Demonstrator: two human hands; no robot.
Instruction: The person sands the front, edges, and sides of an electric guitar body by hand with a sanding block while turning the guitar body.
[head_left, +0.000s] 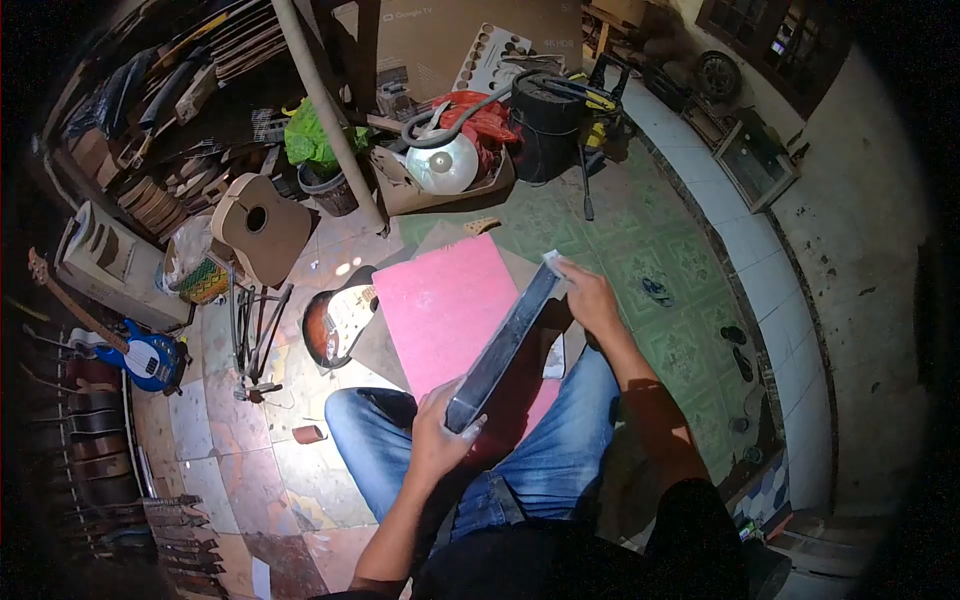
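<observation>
A long dark block (505,345) with a flat face slants across the middle, raised above my lap. My left hand (440,435) is closed round its lower end, the thumb at the edge. My right hand (588,295) grips its upper end. Beneath it a pink board (440,300) lies on the floor between my legs, partly covered by the block and its shadow. A sunburst guitar body (325,335) with a white pickguard rests at the board's left side. Near the board's top edge is a small wooden headstock (481,227).
An unfinished guitar body (258,228) leans at the left, beside a metal stand (255,335) and a blue guitar (150,358). A cardboard box (400,195), a black bucket (545,130) and a pole (335,120) stand ahead. Sandals (738,350) lie at right.
</observation>
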